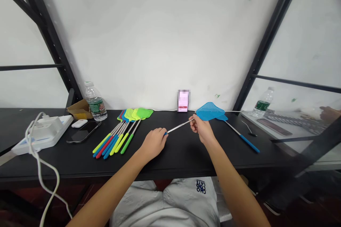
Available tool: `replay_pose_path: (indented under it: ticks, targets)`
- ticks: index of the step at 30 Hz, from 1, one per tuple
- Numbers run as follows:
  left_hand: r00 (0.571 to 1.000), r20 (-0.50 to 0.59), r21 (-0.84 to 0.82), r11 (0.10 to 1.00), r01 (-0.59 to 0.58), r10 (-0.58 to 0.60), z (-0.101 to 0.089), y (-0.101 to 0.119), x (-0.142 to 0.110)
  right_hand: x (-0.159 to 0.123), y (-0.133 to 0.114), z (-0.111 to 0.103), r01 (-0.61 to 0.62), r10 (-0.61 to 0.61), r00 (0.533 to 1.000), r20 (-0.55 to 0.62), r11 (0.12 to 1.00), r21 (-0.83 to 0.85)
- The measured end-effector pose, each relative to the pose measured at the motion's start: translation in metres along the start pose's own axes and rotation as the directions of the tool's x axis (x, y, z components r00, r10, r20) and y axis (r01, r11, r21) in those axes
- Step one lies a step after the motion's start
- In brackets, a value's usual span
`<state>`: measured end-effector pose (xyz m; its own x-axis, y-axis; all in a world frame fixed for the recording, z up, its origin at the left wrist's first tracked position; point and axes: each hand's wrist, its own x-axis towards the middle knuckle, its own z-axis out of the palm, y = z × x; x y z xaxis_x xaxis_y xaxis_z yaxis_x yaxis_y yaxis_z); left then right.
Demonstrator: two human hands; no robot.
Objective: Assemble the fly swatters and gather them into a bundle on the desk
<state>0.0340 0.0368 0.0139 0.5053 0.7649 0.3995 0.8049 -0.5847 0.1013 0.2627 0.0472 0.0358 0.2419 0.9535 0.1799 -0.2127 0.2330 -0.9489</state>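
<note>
Between my two hands a blue fly swatter (210, 110) is held above the black table, its metal rod slanting up to the right. My left hand (155, 142) is wrapped round its blue handle, which is mostly hidden in the fist. Near the swatter's head, my right hand (200, 127) pinches the rod with its fingertips. Behind that head lies a second blue fly swatter (249, 143), handle towards the front right. To the left, several fly swatters (117, 138) with yellow, blue, red and green handles lie fanned out, heads towards the wall.
A lit phone (183, 100) leans on the wall at the back. On the left are a water bottle (96, 102), a cardboard box (80, 110), a dark phone (84, 133), a white case (79, 123) and a power strip (44, 134). Black metal posts flank the table (181, 159).
</note>
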Motion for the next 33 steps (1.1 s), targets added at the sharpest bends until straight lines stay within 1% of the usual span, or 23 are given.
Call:
replay_pose_path:
  ticks: [9,14,16,19,22,25,28,31,33]
  targets:
    - [0.999,0.034,0.045,0.999,0.012,-0.013,-0.001,0.002,0.001,0.003,0.001,-0.002,0.052,-0.050,0.996,-0.078,0.998,0.028]
    - [1.000,0.010,0.041,0.999,0.013,-0.013,0.002,0.000,0.000,0.003,-0.001,-0.003,0.044,-0.041,0.994,-0.101,0.999,0.030]
    - [1.000,-0.019,0.030,0.999,0.017,-0.017,0.003,-0.001,0.000,0.002,-0.001,-0.002,0.020,-0.018,0.996,-0.082,1.000,0.020]
    - [0.995,-0.092,-0.021,1.000,0.021,-0.023,0.004,0.000,0.001,-0.002,0.001,0.004,-0.015,0.015,1.000,-0.015,1.000,-0.016]
    - [0.988,-0.154,-0.091,0.996,0.002,-0.016,0.005,0.002,0.002,-0.007,0.005,0.013,-0.004,0.008,0.999,0.048,0.998,-0.068]
    - [0.986,-0.165,-0.144,0.989,-0.029,0.005,0.005,0.005,0.002,-0.011,0.008,0.020,0.038,-0.031,0.998,0.061,0.993,-0.114]
    - [0.987,-0.162,-0.196,0.980,-0.035,0.003,0.003,0.007,0.006,-0.013,0.010,0.022,0.089,-0.088,0.996,0.015,0.983,-0.162]
    - [0.991,-0.131,-0.270,0.961,-0.053,0.018,-0.001,0.015,0.021,-0.012,0.013,0.021,0.142,-0.157,0.986,-0.062,0.969,-0.204]
    - [0.992,-0.094,-0.304,0.947,-0.103,0.078,-0.004,0.025,0.037,-0.011,0.016,0.019,0.188,-0.212,0.974,-0.083,0.955,-0.230]
